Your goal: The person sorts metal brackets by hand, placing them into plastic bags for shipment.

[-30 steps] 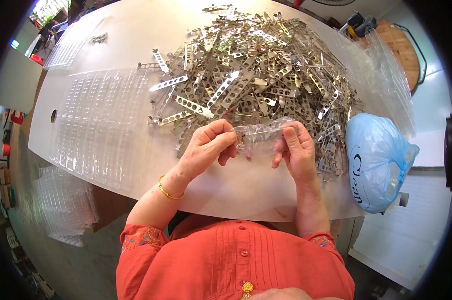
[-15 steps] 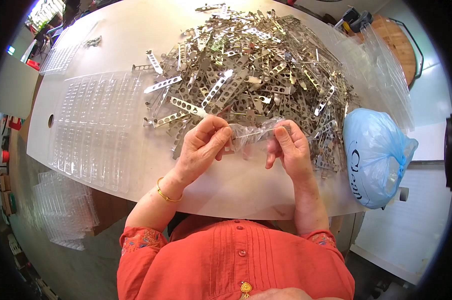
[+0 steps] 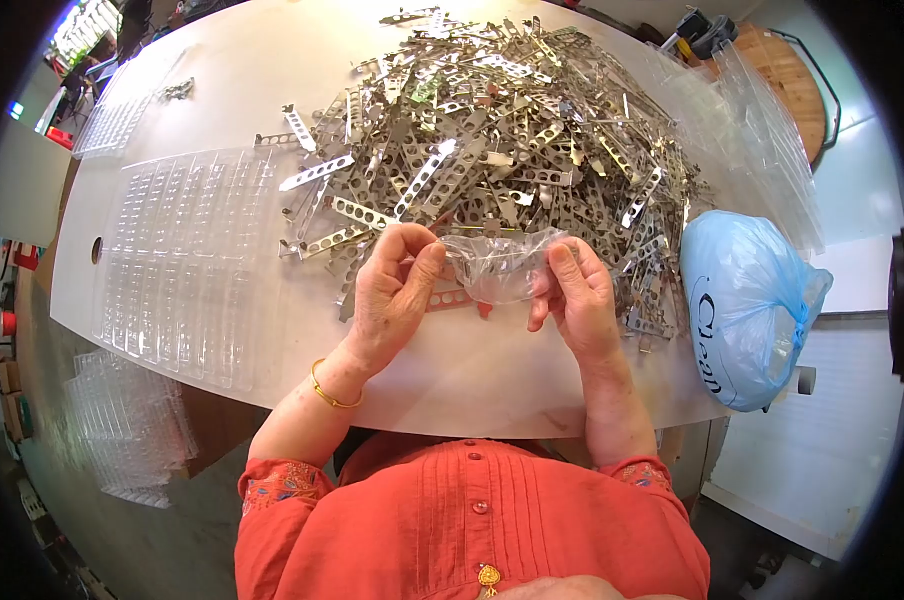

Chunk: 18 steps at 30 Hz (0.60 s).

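Note:
A small clear plastic bag (image 3: 497, 268) is stretched between my hands, crumpled and see-through. Thumb and fingers of my left hand (image 3: 394, 295) pinch its left end. At its right end, my right hand (image 3: 582, 300) grips it between thumb and forefinger, the other fingers curled below. Just under the bag lies a flat metal strip with round holes (image 3: 452, 299), tinted reddish and partly hidden by my left hand and the bag. Beyond both hands rises a big heap of perforated metal strips (image 3: 512, 130), its near edge close to my fingertips.
Clear ribbed plastic trays (image 3: 182, 260) lie on the white table (image 3: 492, 390) at the left, with more stacked trays (image 3: 132, 425) lower down beside it. A knotted blue bag (image 3: 742, 310) marked "Clean" sits at the right edge. Clear plastic sheets (image 3: 762, 140) lie behind it.
The plastic bag, earlier bunched with a taut edge between my hands, now hangs more spread out. My hands have stayed nearly in place; the view has shifted slightly.

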Each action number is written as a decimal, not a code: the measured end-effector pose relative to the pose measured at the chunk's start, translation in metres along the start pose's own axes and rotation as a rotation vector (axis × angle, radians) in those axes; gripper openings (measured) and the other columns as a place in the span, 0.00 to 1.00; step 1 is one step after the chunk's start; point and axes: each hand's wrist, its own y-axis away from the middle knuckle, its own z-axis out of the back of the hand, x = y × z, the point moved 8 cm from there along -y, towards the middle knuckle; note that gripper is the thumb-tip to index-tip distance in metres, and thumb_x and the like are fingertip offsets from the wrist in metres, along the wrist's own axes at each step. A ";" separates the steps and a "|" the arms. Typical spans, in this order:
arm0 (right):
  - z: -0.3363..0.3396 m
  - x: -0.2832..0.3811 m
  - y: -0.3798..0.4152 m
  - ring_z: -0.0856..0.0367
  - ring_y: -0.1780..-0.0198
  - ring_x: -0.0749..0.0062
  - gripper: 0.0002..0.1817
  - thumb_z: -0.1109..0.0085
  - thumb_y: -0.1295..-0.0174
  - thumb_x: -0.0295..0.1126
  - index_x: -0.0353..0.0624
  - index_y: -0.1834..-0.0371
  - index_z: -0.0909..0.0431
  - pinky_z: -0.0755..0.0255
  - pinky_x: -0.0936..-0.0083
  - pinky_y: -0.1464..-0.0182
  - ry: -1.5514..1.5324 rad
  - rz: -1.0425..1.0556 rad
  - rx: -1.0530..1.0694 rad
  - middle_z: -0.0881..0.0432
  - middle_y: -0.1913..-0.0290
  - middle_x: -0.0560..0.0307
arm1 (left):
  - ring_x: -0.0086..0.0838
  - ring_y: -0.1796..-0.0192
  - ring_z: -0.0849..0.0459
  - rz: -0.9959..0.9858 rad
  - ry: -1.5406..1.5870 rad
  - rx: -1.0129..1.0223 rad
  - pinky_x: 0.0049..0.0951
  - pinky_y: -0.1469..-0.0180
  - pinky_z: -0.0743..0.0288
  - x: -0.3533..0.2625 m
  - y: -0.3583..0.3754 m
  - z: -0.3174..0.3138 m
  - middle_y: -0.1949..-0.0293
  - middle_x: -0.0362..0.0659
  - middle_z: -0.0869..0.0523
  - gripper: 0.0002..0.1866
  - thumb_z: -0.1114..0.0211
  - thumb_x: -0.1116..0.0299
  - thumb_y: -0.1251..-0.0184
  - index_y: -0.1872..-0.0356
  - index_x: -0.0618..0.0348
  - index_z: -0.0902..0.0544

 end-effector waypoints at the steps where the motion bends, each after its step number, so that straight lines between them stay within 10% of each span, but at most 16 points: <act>1: -0.001 0.000 0.000 0.20 0.80 0.73 0.14 0.48 0.21 0.42 0.41 0.53 0.28 0.21 0.74 0.79 -0.002 0.000 0.002 0.19 0.71 0.57 | 0.11 0.74 0.29 0.000 -0.002 -0.001 0.14 0.74 0.35 0.000 0.000 0.002 0.68 0.35 0.21 0.05 0.41 0.71 0.20 0.53 0.61 0.22; 7: -0.003 0.002 0.003 0.19 0.79 0.74 0.14 0.48 0.21 0.42 0.41 0.52 0.28 0.20 0.75 0.76 0.128 0.018 -0.028 0.19 0.71 0.57 | 0.10 0.70 0.26 -0.237 -0.325 0.074 0.14 0.69 0.31 -0.007 0.002 0.002 0.65 0.33 0.18 0.06 0.37 0.70 0.22 0.56 0.63 0.17; 18: -0.020 0.004 0.009 0.19 0.77 0.75 0.12 0.49 0.21 0.39 0.39 0.52 0.30 0.22 0.79 0.74 0.328 0.118 0.038 0.19 0.70 0.57 | 0.13 0.67 0.18 0.165 -0.124 0.082 0.17 0.65 0.22 0.002 0.002 -0.003 0.68 0.35 0.15 0.07 0.31 0.70 0.27 0.58 0.64 0.15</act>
